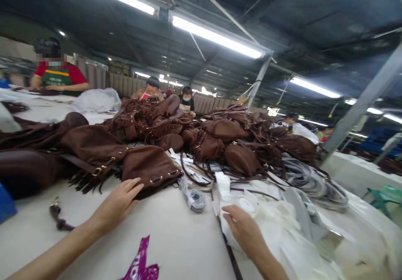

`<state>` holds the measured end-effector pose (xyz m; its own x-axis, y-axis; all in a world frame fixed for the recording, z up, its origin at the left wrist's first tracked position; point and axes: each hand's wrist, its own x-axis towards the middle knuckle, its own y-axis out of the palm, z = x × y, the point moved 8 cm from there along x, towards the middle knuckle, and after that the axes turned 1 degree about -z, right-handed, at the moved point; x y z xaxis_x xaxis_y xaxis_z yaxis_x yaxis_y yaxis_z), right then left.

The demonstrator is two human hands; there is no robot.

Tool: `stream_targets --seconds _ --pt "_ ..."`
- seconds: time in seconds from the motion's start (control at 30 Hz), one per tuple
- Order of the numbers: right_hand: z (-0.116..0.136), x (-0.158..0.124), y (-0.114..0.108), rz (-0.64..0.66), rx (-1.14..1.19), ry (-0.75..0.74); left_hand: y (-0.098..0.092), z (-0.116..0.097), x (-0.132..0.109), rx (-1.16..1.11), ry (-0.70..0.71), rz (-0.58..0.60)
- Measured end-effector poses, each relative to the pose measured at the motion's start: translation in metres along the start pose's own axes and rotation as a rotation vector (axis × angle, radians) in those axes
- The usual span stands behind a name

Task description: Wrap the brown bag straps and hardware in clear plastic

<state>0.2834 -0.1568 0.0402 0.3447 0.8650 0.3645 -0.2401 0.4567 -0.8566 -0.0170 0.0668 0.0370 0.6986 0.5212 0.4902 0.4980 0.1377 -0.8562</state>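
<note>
My left hand is open, its fingers stretched out at the lower edge of a brown drawstring bag with gold eyelets. To its left lies a short brown strap with a knot and a metal clip. My right hand reaches over white wrapping sheets, fingers slightly bent and apart, fingertips at a white strip. Beside that hand is a white roll of tape. Between my hands sits a small coil of grey cord. No held object shows in either hand.
A big heap of brown bags covers the table's far side. Bundled grey straps lie at right, a purple printed wrapper in front. A metal post slants up at right. A co-worker and others are beyond.
</note>
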Motion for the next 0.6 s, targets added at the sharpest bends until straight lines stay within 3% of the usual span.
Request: stream_targets --seconds 0.1,0.17,0.23,0.33,0.5,0.6 --pt "-0.073 -0.015 -0.012 -0.099 -0.046 0.107 -0.026 0.020 -0.037 0.034 -0.119 0.060" --pt "-0.096 -0.020 -0.001 -0.136 -0.072 0.069 -0.030 0.025 -0.059 0.071 -0.178 0.163" --pt "-0.095 -0.026 0.017 -0.094 -0.082 -0.012 -0.027 0.024 -0.076 0.099 -0.212 0.231" --pt "-0.070 -0.033 0.029 -0.071 -0.152 -0.115 -0.019 0.019 -0.089 0.110 -0.238 0.240" --pt "-0.050 -0.028 0.023 0.006 -0.261 -0.147 -0.015 0.018 -0.080 0.181 -0.312 0.327" --pt "-0.043 -0.031 0.008 -0.079 -0.260 -0.201 -0.024 0.020 -0.066 0.245 -0.360 0.360"
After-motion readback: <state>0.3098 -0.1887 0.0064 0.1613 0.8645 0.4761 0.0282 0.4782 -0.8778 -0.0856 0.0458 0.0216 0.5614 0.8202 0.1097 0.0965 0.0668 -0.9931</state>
